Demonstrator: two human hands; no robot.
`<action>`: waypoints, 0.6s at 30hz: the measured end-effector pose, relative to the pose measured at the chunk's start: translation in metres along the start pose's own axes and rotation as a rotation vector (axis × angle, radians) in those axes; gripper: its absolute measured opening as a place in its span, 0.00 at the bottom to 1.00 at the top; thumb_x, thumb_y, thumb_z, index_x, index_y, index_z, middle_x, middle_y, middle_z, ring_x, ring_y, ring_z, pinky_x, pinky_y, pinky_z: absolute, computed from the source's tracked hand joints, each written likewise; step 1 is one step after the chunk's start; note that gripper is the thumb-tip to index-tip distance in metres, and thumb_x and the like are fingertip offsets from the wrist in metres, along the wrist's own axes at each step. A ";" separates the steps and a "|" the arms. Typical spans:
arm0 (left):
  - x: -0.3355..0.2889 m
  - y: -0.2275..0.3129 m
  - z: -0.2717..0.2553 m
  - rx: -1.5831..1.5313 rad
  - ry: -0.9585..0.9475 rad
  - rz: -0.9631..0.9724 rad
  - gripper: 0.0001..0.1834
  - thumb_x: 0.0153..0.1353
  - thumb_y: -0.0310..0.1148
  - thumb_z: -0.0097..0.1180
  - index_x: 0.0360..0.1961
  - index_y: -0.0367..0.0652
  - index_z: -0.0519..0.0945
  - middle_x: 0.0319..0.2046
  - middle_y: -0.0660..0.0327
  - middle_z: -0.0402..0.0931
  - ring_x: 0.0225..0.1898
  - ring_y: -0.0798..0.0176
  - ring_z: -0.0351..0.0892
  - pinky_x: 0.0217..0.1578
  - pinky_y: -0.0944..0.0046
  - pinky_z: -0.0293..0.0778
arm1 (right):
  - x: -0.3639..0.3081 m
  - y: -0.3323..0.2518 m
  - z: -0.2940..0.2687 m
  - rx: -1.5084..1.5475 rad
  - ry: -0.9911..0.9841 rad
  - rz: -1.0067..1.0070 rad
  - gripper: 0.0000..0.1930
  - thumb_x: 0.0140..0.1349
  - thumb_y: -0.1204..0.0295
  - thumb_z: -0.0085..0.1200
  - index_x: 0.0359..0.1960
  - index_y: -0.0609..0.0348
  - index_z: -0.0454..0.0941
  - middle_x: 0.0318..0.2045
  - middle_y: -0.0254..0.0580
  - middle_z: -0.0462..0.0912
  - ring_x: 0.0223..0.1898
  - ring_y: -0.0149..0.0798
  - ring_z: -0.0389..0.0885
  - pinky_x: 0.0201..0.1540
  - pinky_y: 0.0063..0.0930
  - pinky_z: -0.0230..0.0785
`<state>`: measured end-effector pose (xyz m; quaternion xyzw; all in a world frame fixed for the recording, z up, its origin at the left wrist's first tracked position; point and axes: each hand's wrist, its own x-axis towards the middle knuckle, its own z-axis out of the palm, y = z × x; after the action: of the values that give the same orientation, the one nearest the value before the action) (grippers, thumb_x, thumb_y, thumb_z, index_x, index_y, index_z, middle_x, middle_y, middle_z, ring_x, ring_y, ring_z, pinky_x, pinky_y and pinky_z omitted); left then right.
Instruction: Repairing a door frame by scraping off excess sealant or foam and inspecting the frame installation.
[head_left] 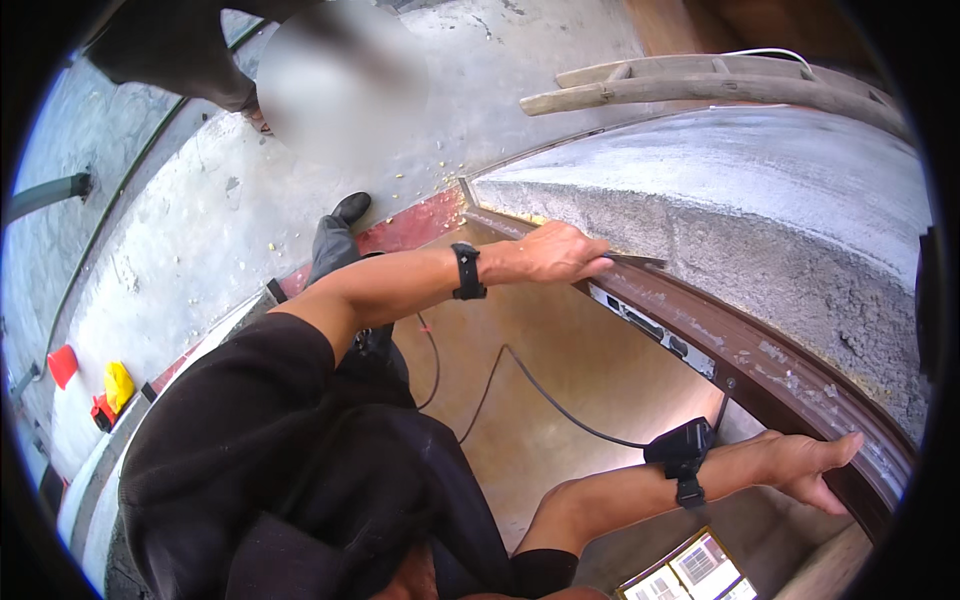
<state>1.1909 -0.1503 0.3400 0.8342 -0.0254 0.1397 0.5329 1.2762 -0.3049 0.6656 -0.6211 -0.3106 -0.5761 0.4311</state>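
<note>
My left hand (pixel 560 252), below a black wristband, is closed around a thin, dark flat blade (pixel 636 260). The blade lies along the seam between a brown door frame (pixel 760 350) and the rough plastered wall edge (pixel 700 225). Its handle is hidden in my fist. Lower down, my right hand (pixel 805 468) grips the same frame, thumb over its face and fingers at its edge. A black device (pixel 682 447) is strapped to my right wrist, with a cable running from it. A pale metal lock strip (pixel 652 328) is set into the frame's side; its brown surface looks scuffed and flaky.
A wooden ladder (pixel 700 90) lies behind the wall at the upper right. Another person's dark-clothed leg (pixel 180 55) shows at the upper left. Yellowish crumbs dot the grey floor (pixel 460 60). Red and yellow items (pixel 118 386) sit far left. The black cable (pixel 560 405) loops below my arms.
</note>
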 end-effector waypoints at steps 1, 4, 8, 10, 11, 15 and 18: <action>0.003 -0.009 0.005 -0.011 -0.007 0.002 0.16 0.65 0.45 0.45 0.31 0.43 0.74 0.19 0.48 0.75 0.23 0.41 0.76 0.26 0.45 0.70 | 0.001 0.001 0.004 -0.012 0.013 -0.001 0.37 0.48 0.79 0.60 0.60 0.69 0.55 0.51 0.59 0.72 0.49 0.46 0.76 0.56 0.41 0.71; -0.021 -0.050 -0.006 0.101 -0.088 -0.102 0.17 0.66 0.46 0.45 0.30 0.43 0.73 0.19 0.48 0.75 0.23 0.42 0.76 0.26 0.45 0.70 | 0.003 0.009 0.002 -0.001 -0.012 -0.063 0.37 0.49 0.79 0.60 0.60 0.69 0.54 0.52 0.58 0.71 0.49 0.46 0.76 0.55 0.41 0.72; -0.011 -0.029 -0.003 0.020 -0.022 0.001 0.19 0.67 0.47 0.44 0.30 0.42 0.73 0.18 0.49 0.74 0.23 0.43 0.76 0.26 0.45 0.70 | 0.006 0.005 0.000 0.018 -0.031 -0.018 0.35 0.49 0.78 0.60 0.59 0.70 0.55 0.52 0.61 0.70 0.49 0.47 0.76 0.53 0.42 0.73; 0.008 -0.009 0.000 -0.031 -0.013 0.127 0.19 0.68 0.47 0.42 0.31 0.42 0.73 0.21 0.49 0.75 0.23 0.42 0.75 0.25 0.46 0.71 | 0.006 0.006 0.001 0.009 -0.042 -0.020 0.36 0.50 0.78 0.60 0.60 0.70 0.55 0.51 0.61 0.70 0.49 0.47 0.76 0.53 0.41 0.74; 0.009 -0.017 0.002 -0.034 -0.004 0.128 0.19 0.68 0.47 0.42 0.31 0.42 0.73 0.21 0.49 0.75 0.23 0.42 0.75 0.25 0.46 0.71 | 0.005 0.006 0.002 0.000 -0.042 -0.021 0.36 0.51 0.77 0.60 0.60 0.71 0.54 0.51 0.62 0.70 0.49 0.47 0.75 0.52 0.41 0.74; -0.026 -0.104 0.019 0.181 -0.253 -0.246 0.18 0.65 0.46 0.44 0.37 0.44 0.78 0.24 0.48 0.78 0.26 0.41 0.78 0.30 0.45 0.73 | 0.007 0.006 -0.001 -0.113 0.022 0.060 0.43 0.52 0.72 0.62 0.64 0.73 0.47 0.57 0.65 0.65 0.52 0.48 0.73 0.56 0.39 0.70; -0.041 -0.109 -0.001 0.258 -0.234 -0.312 0.16 0.64 0.45 0.46 0.38 0.45 0.79 0.25 0.47 0.79 0.28 0.42 0.79 0.31 0.45 0.74 | -0.004 0.001 0.006 -0.144 0.031 0.108 0.46 0.53 0.70 0.62 0.66 0.72 0.42 0.60 0.65 0.61 0.55 0.48 0.70 0.59 0.39 0.67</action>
<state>1.1723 -0.1070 0.2331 0.8998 0.0603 -0.0396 0.4303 1.2792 -0.2994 0.6613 -0.6572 -0.2277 -0.5826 0.4206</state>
